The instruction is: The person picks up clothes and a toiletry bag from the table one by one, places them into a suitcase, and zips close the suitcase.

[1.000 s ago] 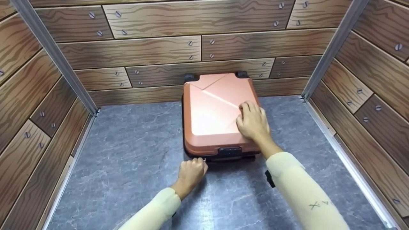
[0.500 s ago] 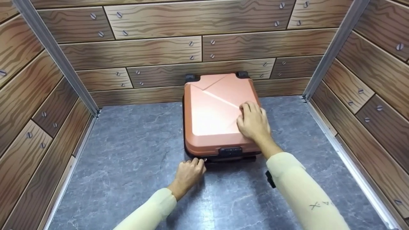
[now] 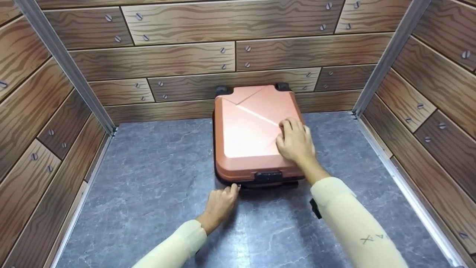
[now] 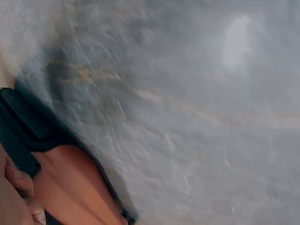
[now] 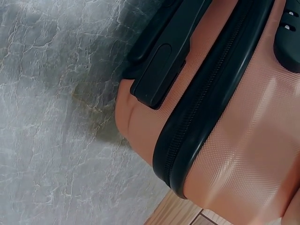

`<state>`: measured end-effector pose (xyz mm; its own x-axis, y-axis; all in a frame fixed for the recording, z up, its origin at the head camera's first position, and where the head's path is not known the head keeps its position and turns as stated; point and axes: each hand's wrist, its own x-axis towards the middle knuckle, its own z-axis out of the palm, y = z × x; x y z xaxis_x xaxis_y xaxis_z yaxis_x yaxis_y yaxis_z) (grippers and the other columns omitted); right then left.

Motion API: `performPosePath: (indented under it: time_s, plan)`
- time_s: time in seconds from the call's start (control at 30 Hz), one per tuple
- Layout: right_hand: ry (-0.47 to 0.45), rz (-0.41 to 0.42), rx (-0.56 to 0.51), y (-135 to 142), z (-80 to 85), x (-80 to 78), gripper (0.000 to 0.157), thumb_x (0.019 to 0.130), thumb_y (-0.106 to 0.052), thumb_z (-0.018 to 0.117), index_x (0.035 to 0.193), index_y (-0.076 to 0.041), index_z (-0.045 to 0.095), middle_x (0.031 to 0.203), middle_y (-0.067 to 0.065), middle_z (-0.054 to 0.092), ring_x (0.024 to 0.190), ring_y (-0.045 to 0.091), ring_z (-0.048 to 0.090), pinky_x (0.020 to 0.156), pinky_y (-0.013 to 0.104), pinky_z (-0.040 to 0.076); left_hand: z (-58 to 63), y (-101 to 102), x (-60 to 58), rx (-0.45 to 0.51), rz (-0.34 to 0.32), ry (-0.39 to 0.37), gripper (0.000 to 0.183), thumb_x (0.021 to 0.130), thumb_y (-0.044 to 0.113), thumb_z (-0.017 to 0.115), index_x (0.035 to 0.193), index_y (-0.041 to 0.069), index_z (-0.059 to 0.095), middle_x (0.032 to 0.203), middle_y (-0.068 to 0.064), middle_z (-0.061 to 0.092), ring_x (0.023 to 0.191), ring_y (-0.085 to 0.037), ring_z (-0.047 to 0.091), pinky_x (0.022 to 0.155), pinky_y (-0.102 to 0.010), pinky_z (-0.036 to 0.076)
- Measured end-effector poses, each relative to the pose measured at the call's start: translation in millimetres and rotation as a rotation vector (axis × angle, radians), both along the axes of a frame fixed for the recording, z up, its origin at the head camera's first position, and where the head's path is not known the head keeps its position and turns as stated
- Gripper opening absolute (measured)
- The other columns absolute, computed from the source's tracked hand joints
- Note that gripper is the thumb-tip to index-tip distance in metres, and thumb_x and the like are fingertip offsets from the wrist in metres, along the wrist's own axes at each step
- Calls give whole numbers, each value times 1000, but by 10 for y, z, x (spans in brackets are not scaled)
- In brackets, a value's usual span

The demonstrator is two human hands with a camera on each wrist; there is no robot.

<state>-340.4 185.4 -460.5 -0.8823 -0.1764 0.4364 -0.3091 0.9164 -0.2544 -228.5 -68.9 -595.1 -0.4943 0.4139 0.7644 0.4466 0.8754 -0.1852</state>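
A copper-pink hard-shell suitcase (image 3: pixel 253 137) lies flat on the floor, wheels toward the back wall. At its front left corner, my left hand (image 3: pixel 220 204) pinches a small metal zipper pull (image 3: pixel 239 186) with curled fingers. In the left wrist view, those fingers (image 4: pixel 18 180) are close beside the case's black handle (image 4: pixel 35 124). My right hand (image 3: pixel 296 143) rests on the right side of the lid, fingers bent loosely over it. Seen from the right wrist, the black zipper track (image 5: pixel 197 108) runs along the side with its teeth together.
A combination lock (image 3: pixel 268 176) sits on the case's front edge. Wood-patterned panels form the back wall (image 3: pixel 186 57) and both sides, with metal posts (image 3: pixel 386 56) at the corners. Grey marbled floor (image 3: pixel 160 160) surrounds the case.
My left hand has shifted slightly left and toward me at the front edge, still at the zipper pull. The right hand and the suitcase stay in place.
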Motion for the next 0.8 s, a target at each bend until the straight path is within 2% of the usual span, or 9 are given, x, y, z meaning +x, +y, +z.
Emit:
performPosePath:
  time_s: [0.07,0.17,0.23,0.37,0.5,0.57,0.63,0.73,0.8]
  plan:
    - [5,-2,0,11,-2,-3,35,92,-24,44,120,-8,58,133,14,53,129,33,46,107,52,34,33,-40,-3,-51,-21,-13,16,94,14,54,78,12,54,54,2,53,36,-17,51,33,-32,38]
    - [4,2,-1,22,-6,-3,36,91,-24,44,121,-9,58,134,13,53,128,33,47,106,52,35,74,-103,-3,-89,-60,-19,4,82,9,55,81,12,58,58,3,58,38,-16,50,35,-31,36]
    - [6,5,0,32,-3,-1,36,91,-25,44,121,-9,58,134,12,54,127,33,48,105,53,35,88,-150,-9,-83,-83,-6,8,74,7,58,81,11,60,59,3,59,38,-15,49,35,-30,35]
    - [26,3,-1,48,8,-5,36,90,-25,45,120,-10,59,134,11,54,126,33,49,103,54,37,102,-276,-37,-57,-99,11,11,69,5,61,78,10,58,56,3,57,36,-14,47,34,-30,34]
    - [31,6,-1,53,18,-19,36,91,-26,45,121,-9,58,134,12,54,126,33,49,103,54,36,122,-448,-84,-45,-68,3,17,64,5,64,76,11,54,51,3,53,34,-15,45,32,-31,32]
    - [28,11,0,54,17,-22,36,91,-26,46,121,-10,58,134,12,54,125,34,49,102,54,37,134,-539,-117,-30,-38,-12,15,69,7,67,76,11,54,49,2,52,33,-17,46,31,-33,32]
    - [27,12,-2,54,9,-24,36,91,-25,46,121,-10,58,133,12,54,124,34,49,102,54,37,150,-620,-158,-8,-2,-43,13,78,10,68,78,10,55,47,0,51,33,-20,47,31,-35,33]
    - [32,11,-2,43,-6,-19,36,91,-25,46,120,-9,59,132,11,55,122,34,50,102,54,37,185,-707,-235,15,46,-125,15,89,17,67,81,10,57,51,-3,56,37,-26,53,33,-38,38]
    - [34,13,-1,25,-16,-18,36,90,-24,47,120,-9,59,131,11,55,122,34,50,102,54,38,221,-752,-290,22,81,-196,11,90,16,65,85,10,58,53,-5,58,40,-29,56,35,-39,40]
